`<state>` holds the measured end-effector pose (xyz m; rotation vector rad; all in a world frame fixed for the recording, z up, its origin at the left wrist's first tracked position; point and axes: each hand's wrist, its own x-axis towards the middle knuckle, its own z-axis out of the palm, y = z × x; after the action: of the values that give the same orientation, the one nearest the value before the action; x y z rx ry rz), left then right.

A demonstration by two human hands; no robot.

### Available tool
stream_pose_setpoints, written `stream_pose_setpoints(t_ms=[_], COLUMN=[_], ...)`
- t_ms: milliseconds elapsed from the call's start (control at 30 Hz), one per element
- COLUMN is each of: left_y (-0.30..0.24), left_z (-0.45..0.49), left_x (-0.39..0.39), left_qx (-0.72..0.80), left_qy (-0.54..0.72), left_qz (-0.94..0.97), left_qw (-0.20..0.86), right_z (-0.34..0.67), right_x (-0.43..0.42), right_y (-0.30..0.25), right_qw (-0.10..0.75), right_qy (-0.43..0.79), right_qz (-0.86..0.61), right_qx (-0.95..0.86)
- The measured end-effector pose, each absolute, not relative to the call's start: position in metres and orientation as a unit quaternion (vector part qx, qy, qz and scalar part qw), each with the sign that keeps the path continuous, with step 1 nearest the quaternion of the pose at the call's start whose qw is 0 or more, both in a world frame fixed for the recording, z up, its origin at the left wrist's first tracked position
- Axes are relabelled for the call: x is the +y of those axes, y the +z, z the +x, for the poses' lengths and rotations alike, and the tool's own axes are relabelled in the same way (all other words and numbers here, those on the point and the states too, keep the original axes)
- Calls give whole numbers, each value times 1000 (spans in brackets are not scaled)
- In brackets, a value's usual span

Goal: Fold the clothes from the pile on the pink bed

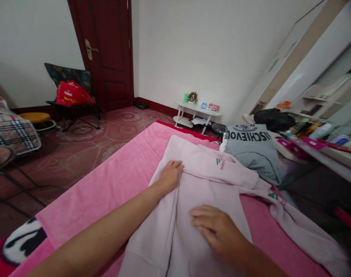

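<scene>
A pale pink sweatshirt (204,192) with green and dark red lettering lies spread on a pink blanket (114,177). Its left side is folded inward in a long strip, and one sleeve stretches away to the lower right. At the upper end of that fold, my left hand (171,175) presses on the cloth with bent fingers closed on it; the thumb is hidden. Over the middle of the garment is my right hand (218,231), slightly blurred, its fingers loosely extended and nothing in them. Whether it touches the fabric I cannot tell.
A grey garment (250,150) with dark lettering lies at the blanket's far right, beside a cluttered desk (331,157). Behind stands a small white table (198,109). A folding chair (71,73) with a red bag (73,93) is near the door (106,50).
</scene>
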<state>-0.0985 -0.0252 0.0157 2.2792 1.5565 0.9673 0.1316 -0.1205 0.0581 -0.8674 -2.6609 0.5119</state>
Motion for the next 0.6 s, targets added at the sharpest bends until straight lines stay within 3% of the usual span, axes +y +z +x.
stream_pose_setpoints(t_ms=[100, 167, 267, 400, 600], left_y=[18, 19, 19, 19, 15], left_z=[-98, -97, -96, -96, -97], left_x=[-27, -26, -25, -25, -24], left_qx=[523, 524, 529, 534, 531], left_qy=[310, 302, 281, 264, 276], left_qz=[788, 792, 797, 801, 797], left_qw=[97, 89, 72, 65, 76], right_z=[185, 225, 271, 290, 285], right_x=[-57, -14, 30, 50, 54], right_y=[63, 63, 58, 54, 78], right_qw=[256, 275, 183, 65, -8], right_qy=[63, -39, -105, -101, -82], right_qz=[-462, -550, -645, -683, -695], right_qx=[-847, -788, -735, -720, -715])
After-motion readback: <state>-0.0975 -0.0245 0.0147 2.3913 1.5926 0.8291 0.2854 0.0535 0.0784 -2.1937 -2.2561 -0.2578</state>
